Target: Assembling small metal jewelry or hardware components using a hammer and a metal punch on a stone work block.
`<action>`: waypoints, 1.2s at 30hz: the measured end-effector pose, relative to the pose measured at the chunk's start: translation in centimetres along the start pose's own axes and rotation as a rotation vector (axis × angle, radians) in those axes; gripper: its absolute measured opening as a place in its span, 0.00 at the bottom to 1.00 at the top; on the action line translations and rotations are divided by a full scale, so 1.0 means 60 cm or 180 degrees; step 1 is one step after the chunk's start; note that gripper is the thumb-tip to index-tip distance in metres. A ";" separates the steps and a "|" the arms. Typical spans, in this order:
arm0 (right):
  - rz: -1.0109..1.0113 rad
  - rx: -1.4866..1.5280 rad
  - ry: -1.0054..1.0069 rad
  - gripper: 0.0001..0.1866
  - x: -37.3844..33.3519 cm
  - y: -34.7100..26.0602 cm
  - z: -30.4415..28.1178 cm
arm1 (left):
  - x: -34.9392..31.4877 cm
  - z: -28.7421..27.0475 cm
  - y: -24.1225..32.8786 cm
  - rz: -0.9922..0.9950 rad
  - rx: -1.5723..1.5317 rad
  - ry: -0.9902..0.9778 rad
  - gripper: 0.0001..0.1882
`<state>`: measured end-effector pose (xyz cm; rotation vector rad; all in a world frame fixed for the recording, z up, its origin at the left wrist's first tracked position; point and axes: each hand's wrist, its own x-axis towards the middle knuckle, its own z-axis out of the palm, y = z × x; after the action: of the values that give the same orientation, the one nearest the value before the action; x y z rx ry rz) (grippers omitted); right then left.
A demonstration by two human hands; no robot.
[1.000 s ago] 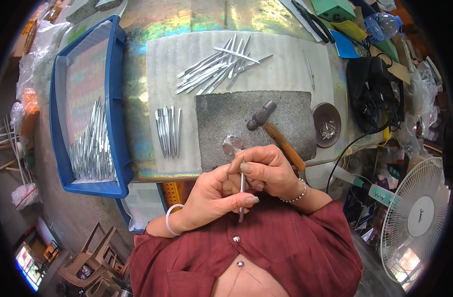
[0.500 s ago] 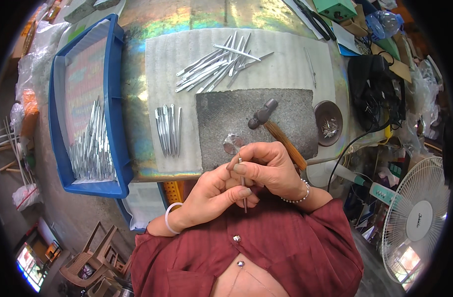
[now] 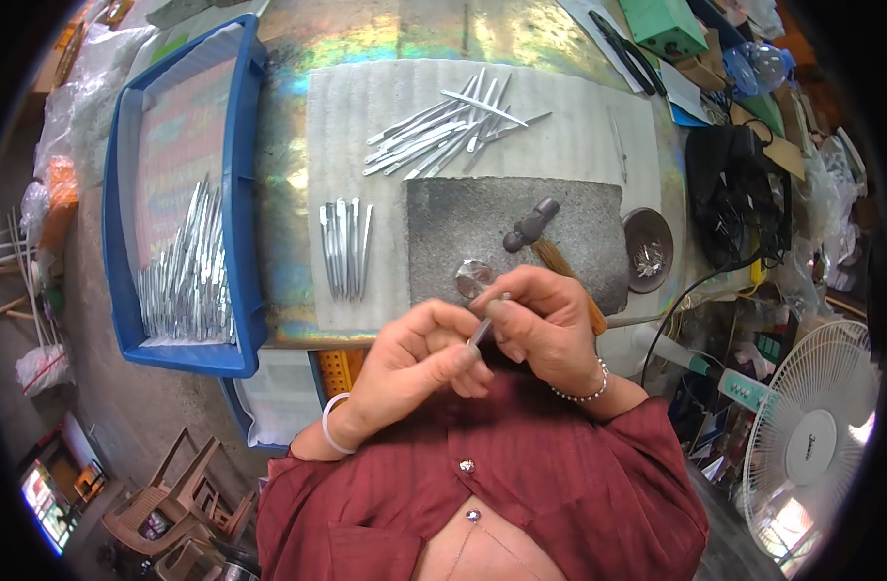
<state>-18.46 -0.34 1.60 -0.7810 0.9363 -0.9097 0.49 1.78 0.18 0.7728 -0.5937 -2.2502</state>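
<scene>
Close to my chest, by the table's near edge, both hands hold one slim metal strip (image 3: 481, 331). It slants up to the right. My left hand (image 3: 419, 358) is closed, pinching its lower end between thumb and fingers. The thumb and forefinger of my right hand (image 3: 550, 324) press on its upper end, covering part of it. Just beyond my fingertips, a round shiny metal piece (image 3: 471, 274) sits on a dark grey rectangular pad (image 3: 443, 218). Lying on the same pad is a hammer (image 3: 558, 262), its wooden handle running behind my right hand.
Silvery strips (image 3: 438, 136) lie heaped on white foam (image 3: 342, 116), with a neat row (image 3: 344, 252) at its left. A blue tray (image 3: 245, 194) holds many more. Rightward are a brown dish (image 3: 640, 225) of small metal bits, a black cable and a fan (image 3: 809, 445).
The strip has turned from nearly upright to a slant toward the upper right. My hands have drawn slightly apart. Table items appear shifted a little right as the view moved.
</scene>
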 end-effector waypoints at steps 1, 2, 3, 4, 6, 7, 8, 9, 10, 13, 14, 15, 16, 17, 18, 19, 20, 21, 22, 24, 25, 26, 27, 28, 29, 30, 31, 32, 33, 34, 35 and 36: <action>0.0007 0.0000 -0.0036 0.06 -0.001 0.001 0.001 | -0.003 -0.007 0.001 0.0025 0.0000 0.0027 0.12; -0.0182 -0.0002 0.0017 0.06 -0.002 0.001 0.003 | -0.007 -0.019 0.003 0.0169 -0.0577 0.0101 0.12; -0.0370 -0.0001 0.0071 0.06 -0.002 0.002 0.006 | -0.010 -0.029 0.002 0.0318 -0.1154 0.0170 0.13; -0.0381 -0.0111 -0.0035 0.06 -0.001 0.006 0.007 | -0.014 -0.036 0.000 0.0537 -0.1455 0.0178 0.14; -0.0292 -0.0330 -0.0509 0.09 0.000 0.004 0.019 | -0.017 -0.038 -0.002 0.0930 -0.1512 0.0286 0.13; -0.0283 -0.0412 -0.0785 0.11 0.001 0.004 0.025 | -0.021 -0.040 0.000 0.1125 -0.1468 0.0329 0.12; -0.0220 -0.0832 -0.1035 0.16 0.004 0.005 0.026 | -0.024 -0.040 0.003 0.1136 -0.1464 0.0335 0.12; -0.0225 -0.0831 -0.1041 0.16 0.005 0.003 0.026 | -0.028 -0.039 0.010 0.1464 -0.0917 0.0688 0.11; -0.0478 -0.1297 -0.0957 0.18 0.005 -0.003 0.026 | -0.032 -0.038 0.019 0.1776 -0.0361 0.1031 0.10; -0.0956 -0.2030 -0.0468 0.19 -0.001 -0.023 0.009 | -0.052 -0.046 0.061 0.2168 0.1273 0.1665 0.08; -0.1102 -0.2292 -0.0255 0.17 -0.005 -0.026 -0.003 | -0.056 -0.055 0.069 0.2173 0.1278 0.1677 0.08; -0.1248 -0.2552 -0.0036 0.14 -0.008 -0.028 -0.016 | -0.056 -0.065 0.077 0.1929 0.1981 0.1962 0.08; -0.1234 -0.2596 0.0242 0.13 -0.012 -0.028 -0.026 | -0.050 -0.074 0.084 0.1656 0.2680 0.2233 0.08; -0.1220 -0.2636 0.0525 0.11 -0.016 -0.028 -0.034 | -0.035 -0.083 0.086 0.1654 0.2688 0.2240 0.08; -0.1334 -0.2884 0.0626 0.11 -0.023 -0.035 -0.042 | -0.017 -0.091 0.085 0.1813 0.3148 0.2433 0.08; -0.1371 -0.2869 0.0620 0.11 -0.028 -0.041 -0.044 | -0.003 -0.099 0.083 0.1969 0.3609 0.2628 0.09; -0.1277 -0.3154 0.0794 0.12 -0.029 -0.045 -0.046 | 0.014 -0.113 0.079 0.1976 0.3624 0.2625 0.09; -0.1175 -0.3440 0.0968 0.12 -0.030 -0.049 -0.052 | 0.030 -0.126 0.074 0.1958 0.4052 0.2710 0.10; -0.1434 -0.3835 0.0859 0.15 -0.027 -0.040 -0.067 | 0.038 -0.135 0.069 0.1935 0.4482 0.2794 0.11; -0.1476 -0.4071 0.0836 0.17 -0.025 -0.037 -0.073 | 0.050 -0.140 0.063 0.1817 0.4639 0.2795 0.11; -0.1514 -0.4308 0.0792 0.19 -0.024 -0.038 -0.075 | 0.054 -0.140 0.063 0.1688 0.4787 0.2814 0.11; -0.1514 -0.4297 0.0811 0.19 -0.025 -0.036 -0.077 | 0.056 -0.138 0.063 0.1732 0.4856 0.2811 0.12; -0.1395 -0.4457 0.0758 0.21 -0.026 -0.035 -0.077 | 0.056 -0.136 0.063 0.1733 0.4873 0.2798 0.12; -0.1274 -0.4614 0.0702 0.22 -0.026 -0.034 -0.077 | 0.055 -0.134 0.064 0.1811 0.4858 0.2819 0.11; -0.1272 -0.4598 0.0719 0.22 -0.025 -0.033 -0.077 | 0.054 -0.133 0.066 0.1888 0.4845 0.2836 0.11; -0.1289 -0.4817 0.0713 0.23 -0.024 -0.033 -0.075 | 0.052 -0.128 0.071 0.1887 0.4864 0.2818 0.11; -0.1303 -0.5037 0.0708 0.24 -0.023 -0.032 -0.074 | 0.049 -0.120 0.080 0.1869 0.4737 0.2837 0.10; -0.1305 -0.5021 0.0718 0.24 -0.021 -0.030 -0.073 | 0.046 -0.112 0.088 0.1850 0.4608 0.2866 0.09; -0.1252 -0.5011 0.0716 0.25 -0.019 -0.027 -0.073 | 0.048 -0.106 0.095 0.1852 0.4625 0.2857 0.09; -0.1200 -0.5002 0.0717 0.25 -0.018 -0.025 -0.072 | 0.052 -0.100 0.104 0.1962 0.4479 0.2742 0.08; -0.1196 -0.4999 0.0746 0.25 -0.018 -0.025 -0.072 | 0.060 -0.094 0.113 0.2071 0.4325 0.2609 0.07; -0.1107 -0.4946 0.0701 0.24 -0.017 -0.024 -0.072 | 0.072 -0.081 0.123 0.2044 0.4243 0.2525 0.06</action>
<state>-23.12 -0.72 1.52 -2.2265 1.7170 -0.3980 4.48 -7.21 -0.47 1.6286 -1.6068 -0.6183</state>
